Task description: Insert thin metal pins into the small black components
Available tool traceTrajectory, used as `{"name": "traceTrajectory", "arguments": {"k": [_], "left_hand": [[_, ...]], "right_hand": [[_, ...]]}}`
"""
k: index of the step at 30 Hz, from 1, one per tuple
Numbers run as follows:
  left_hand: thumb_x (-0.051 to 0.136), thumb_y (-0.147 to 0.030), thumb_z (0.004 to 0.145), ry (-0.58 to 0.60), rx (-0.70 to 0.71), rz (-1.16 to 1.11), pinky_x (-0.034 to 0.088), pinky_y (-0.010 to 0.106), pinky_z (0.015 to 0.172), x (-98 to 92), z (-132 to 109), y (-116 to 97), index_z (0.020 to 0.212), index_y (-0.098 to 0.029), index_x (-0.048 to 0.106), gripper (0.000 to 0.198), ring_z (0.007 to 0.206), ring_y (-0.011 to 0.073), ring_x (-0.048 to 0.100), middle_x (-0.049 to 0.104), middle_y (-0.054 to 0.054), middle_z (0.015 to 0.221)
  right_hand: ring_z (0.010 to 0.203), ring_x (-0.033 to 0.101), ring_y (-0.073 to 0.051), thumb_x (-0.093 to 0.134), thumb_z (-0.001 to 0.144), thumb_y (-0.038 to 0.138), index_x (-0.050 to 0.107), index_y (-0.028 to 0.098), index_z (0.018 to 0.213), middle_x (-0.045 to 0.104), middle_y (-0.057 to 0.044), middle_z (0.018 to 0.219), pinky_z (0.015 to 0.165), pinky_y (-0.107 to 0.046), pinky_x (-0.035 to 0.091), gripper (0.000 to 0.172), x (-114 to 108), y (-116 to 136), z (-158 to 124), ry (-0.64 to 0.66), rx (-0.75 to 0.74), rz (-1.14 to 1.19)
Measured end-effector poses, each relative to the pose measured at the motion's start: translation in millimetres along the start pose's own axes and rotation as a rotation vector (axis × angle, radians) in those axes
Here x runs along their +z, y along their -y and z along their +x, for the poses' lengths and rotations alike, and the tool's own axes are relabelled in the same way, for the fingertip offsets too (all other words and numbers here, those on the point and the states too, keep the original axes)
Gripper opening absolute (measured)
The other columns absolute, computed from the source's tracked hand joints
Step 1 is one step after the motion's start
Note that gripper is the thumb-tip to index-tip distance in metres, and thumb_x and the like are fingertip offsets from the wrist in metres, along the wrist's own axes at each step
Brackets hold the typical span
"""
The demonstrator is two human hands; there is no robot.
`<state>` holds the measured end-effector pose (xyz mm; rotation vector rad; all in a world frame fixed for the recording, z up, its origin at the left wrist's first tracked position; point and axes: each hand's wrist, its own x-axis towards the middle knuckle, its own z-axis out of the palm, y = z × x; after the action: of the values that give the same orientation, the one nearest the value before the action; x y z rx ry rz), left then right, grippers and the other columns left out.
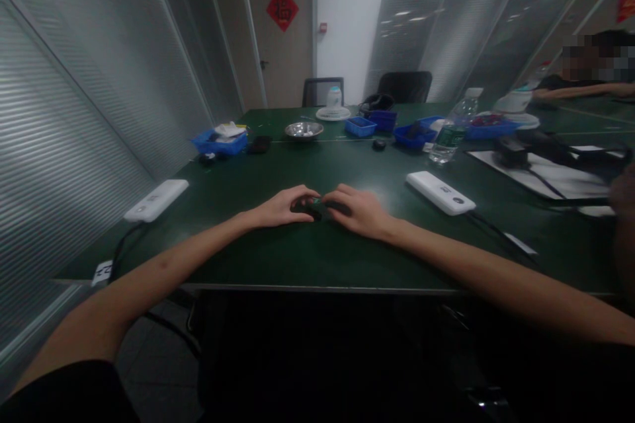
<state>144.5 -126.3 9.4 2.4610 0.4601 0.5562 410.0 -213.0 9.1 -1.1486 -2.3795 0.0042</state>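
My left hand (280,207) rests at the middle of the green table and grips a small black part (308,211) with a speck of green at its top. Close beside it on the right, my right hand (362,213) has its fingers curled over a rounded black shell (339,208), shaped like the cover of a computer mouse. The two black pieces nearly touch. Fingers hide much of both, so I cannot tell whether they are joined.
White power banks with cables lie left (157,201) and right (441,193). Behind are a metal bowl (304,131), a black mouse (379,145), blue trays (360,126) and a water bottle (454,129). A notebook (570,182) lies at right; a person (585,79) sits beyond.
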Motion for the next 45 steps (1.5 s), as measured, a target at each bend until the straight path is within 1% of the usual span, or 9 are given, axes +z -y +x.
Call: {"name": "traceTrajectory", "arguments": {"k": [4,8,12,16,25,29,32,40,45], "left_hand": [[0.080,-0.047,0.086,-0.041,-0.021,0.005,0.050,0.041,0.091,0.5,-0.3,4.6,0.149,-0.026,0.051,0.072,0.106,0.0255,0.059,0.060,0.011,0.126],[0.081,-0.050,0.084,-0.069,-0.049,0.013,0.049,0.048,0.102,0.1,-1.2,8.2,0.154,-0.030,0.046,0.080,0.121,0.0305,0.055,0.055,0.012,0.138],[0.081,-0.051,0.084,-0.079,-0.027,0.023,0.041,0.055,0.114,-0.5,-1.5,7.9,0.153,-0.029,0.047,0.081,0.137,0.0343,0.047,0.049,0.014,0.149],[0.081,-0.051,0.084,-0.090,0.012,0.045,0.033,0.056,0.121,-0.4,-0.9,8.2,0.155,-0.028,0.045,0.082,0.146,0.0342,0.039,0.044,0.014,0.155],[0.081,-0.051,0.084,-0.077,0.024,0.065,0.029,0.060,0.123,0.3,-0.6,9.8,0.155,-0.029,0.045,0.082,0.151,0.0352,0.034,0.041,0.015,0.160],[0.080,-0.051,0.085,-0.075,0.032,0.063,0.029,0.059,0.123,-0.6,-0.6,10.0,0.156,-0.030,0.045,0.082,0.151,0.0345,0.033,0.040,0.014,0.161],[0.079,-0.051,0.087,-0.068,0.036,0.064,0.029,0.057,0.124,-0.9,-0.9,10.0,0.156,-0.030,0.044,0.080,0.152,0.0334,0.032,0.039,0.013,0.162],[0.079,-0.051,0.086,-0.068,0.031,0.059,0.028,0.058,0.124,-0.3,-1.8,10.5,0.156,-0.033,0.045,0.079,0.152,0.0337,0.032,0.039,0.012,0.162],[0.078,-0.053,0.087,-0.060,0.032,0.075,0.028,0.058,0.124,-0.5,-1.3,12.6,0.157,-0.032,0.045,0.080,0.152,0.0344,0.031,0.038,0.012,0.163]], "right_hand": [[0.084,0.062,-0.018,0.057,0.101,0.031,0.064,0.024,0.126,0.065,-0.007,0.114,0.072,-0.030,0.046,0.027,0.1,-3.9,1.0,-0.049,0.086,-0.036],[0.084,0.062,-0.019,0.058,0.100,0.030,0.065,0.023,0.124,0.066,-0.007,0.114,0.074,-0.031,0.047,0.026,-0.8,-9.6,2.0,-0.073,0.168,-0.040],[0.085,0.063,-0.019,0.059,0.099,0.030,0.065,0.024,0.125,0.066,-0.007,0.113,0.074,-0.031,0.047,0.027,-1.0,-12.6,2.0,-0.077,0.180,-0.032],[0.082,0.062,-0.019,0.058,0.100,0.030,0.065,0.024,0.126,0.066,-0.007,0.113,0.072,-0.031,0.047,0.028,-1.3,-9.5,1.7,-0.058,0.179,-0.038],[0.084,0.063,-0.019,0.058,0.100,0.031,0.065,0.024,0.125,0.066,-0.007,0.112,0.071,-0.030,0.046,0.027,0.9,-10.3,1.7,-0.063,0.163,-0.043],[0.080,0.062,-0.018,0.058,0.100,0.031,0.065,0.025,0.125,0.067,-0.006,0.112,0.069,-0.030,0.044,0.027,1.5,-5.8,0.9,-0.055,0.151,-0.049],[0.082,0.062,-0.018,0.058,0.100,0.031,0.065,0.024,0.126,0.067,-0.007,0.113,0.070,-0.031,0.044,0.027,1.1,-1.1,0.5,-0.040,0.137,-0.053],[0.083,0.063,-0.019,0.056,0.102,0.032,0.063,0.024,0.135,0.067,-0.008,0.114,0.071,-0.031,0.045,0.035,-1.7,1.6,1.2,-0.003,0.147,-0.066],[0.085,0.064,-0.019,0.056,0.102,0.031,0.063,0.024,0.135,0.067,-0.008,0.117,0.074,-0.031,0.047,0.035,-2.8,3.2,1.0,0.006,0.163,-0.049]]}}
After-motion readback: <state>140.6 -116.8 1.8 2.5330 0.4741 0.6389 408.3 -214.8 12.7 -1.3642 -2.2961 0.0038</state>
